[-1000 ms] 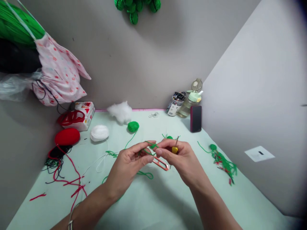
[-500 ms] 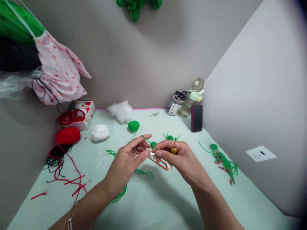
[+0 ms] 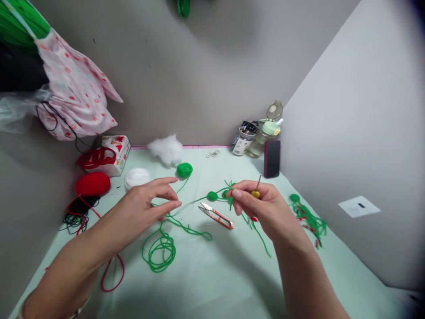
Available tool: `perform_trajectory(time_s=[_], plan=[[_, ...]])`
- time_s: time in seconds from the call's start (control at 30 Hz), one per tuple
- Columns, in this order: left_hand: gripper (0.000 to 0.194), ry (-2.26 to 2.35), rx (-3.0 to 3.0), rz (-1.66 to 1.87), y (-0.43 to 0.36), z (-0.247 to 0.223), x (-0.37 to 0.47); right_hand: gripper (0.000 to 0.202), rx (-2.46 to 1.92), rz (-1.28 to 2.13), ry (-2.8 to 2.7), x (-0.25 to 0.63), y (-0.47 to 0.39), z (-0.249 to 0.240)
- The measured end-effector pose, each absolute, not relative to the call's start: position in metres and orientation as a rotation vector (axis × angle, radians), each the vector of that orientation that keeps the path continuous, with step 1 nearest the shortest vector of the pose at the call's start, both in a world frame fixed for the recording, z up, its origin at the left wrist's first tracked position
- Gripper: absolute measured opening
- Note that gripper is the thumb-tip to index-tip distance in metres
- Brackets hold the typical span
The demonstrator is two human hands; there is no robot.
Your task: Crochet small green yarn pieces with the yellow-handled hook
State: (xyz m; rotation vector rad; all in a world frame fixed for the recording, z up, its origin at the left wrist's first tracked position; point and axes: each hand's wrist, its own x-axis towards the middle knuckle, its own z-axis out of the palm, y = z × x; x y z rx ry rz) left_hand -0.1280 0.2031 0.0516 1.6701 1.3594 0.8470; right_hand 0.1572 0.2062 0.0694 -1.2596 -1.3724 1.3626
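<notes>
My right hand (image 3: 260, 201) holds a crochet hook (image 3: 255, 194) with a yellow grip, its shaft pointing up. Its thumb and forefinger also pinch green yarn (image 3: 212, 195), which stretches leftward to my left hand (image 3: 142, 201). There the thumb and middle finger close on the strand while the forefinger sticks out above. Below and between the hands lie orange thread snips (image 3: 217, 216), blades toward the left. Small green balls, one of them a round piece (image 3: 212, 196), lie behind the snips. Loose green yarn coils (image 3: 161, 252) rest below my left hand.
A green yarn ball (image 3: 184, 170), white stuffing (image 3: 166, 149), white yarn (image 3: 137, 178) and red yarn (image 3: 93, 184) lie toward the back and left. A phone (image 3: 272, 159), bottle (image 3: 262, 139) and pen jar (image 3: 244, 141) stand at the back right. Green strands (image 3: 308, 217) lie right.
My hands have moved apart, the left one leftward and the right one slightly rightward, drawing the green yarn out between them. The snips now show fully, and the view has tilted slightly.
</notes>
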Motion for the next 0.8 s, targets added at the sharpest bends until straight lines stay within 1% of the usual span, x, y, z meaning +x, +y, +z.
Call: perform_trajectory(time_s=[0.07, 0.13, 0.17, 0.2, 0.27, 0.3, 0.33, 0.4, 0.43, 0.5, 0.53, 0.63, 0.8], plan=[[0.024, 1.333, 1.623, 0.947, 0.197, 0.057, -0.122, 0.033, -1.249, 1.376, -1.365, 0.157, 0.206, 0.069], [0.025, 1.15, 1.459, 1.077, 0.19, 0.062, -0.109, 0.032, -1.237, 1.421, -1.362, 0.152, 0.203, 0.07], [0.028, 1.022, 1.333, 1.114, 0.186, 0.064, -0.1, 0.032, -1.222, 1.451, -1.364, 0.147, 0.199, 0.071], [0.036, 0.913, 1.23, 1.11, 0.182, 0.064, -0.092, 0.032, -1.201, 1.481, -1.37, 0.14, 0.195, 0.071], [0.055, 0.794, 1.114, 1.109, 0.176, 0.063, -0.078, 0.032, -1.131, 1.52, -1.378, 0.124, 0.185, 0.071], [0.059, 0.758, 1.079, 1.125, 0.175, 0.062, -0.074, 0.032, -1.106, 1.542, -1.366, 0.117, 0.18, 0.07], [0.056, 0.734, 1.053, 1.158, 0.174, 0.06, -0.072, 0.032, -1.076, 1.569, -1.355, 0.11, 0.176, 0.069], [0.035, 0.717, 1.053, 1.266, 0.176, 0.055, -0.074, 0.031, -1.076, 1.641, -1.344, 0.101, 0.171, 0.066], [0.031, 0.728, 1.097, 1.331, 0.177, 0.053, -0.077, 0.032, -1.072, 1.683, -1.326, 0.099, 0.17, 0.065], [0.049, 0.803, 1.339, 1.437, 0.179, 0.05, -0.082, 0.033, -1.053, 1.727, -1.279, 0.1, 0.172, 0.063], [0.049, 0.867, 1.518, 1.472, 0.18, 0.049, -0.084, 0.033, -1.033, 1.728, -1.253, 0.102, 0.173, 0.063], [0.024, 1.042, 1.895, 1.525, 0.18, 0.045, -0.08, 0.034, -1.013, 1.684, -1.192, 0.108, 0.179, 0.062], [0.027, 1.091, 1.78, 1.432, 0.18, 0.039, -0.066, 0.041, -1.046, 1.629, -1.192, 0.107, 0.181, 0.06]])
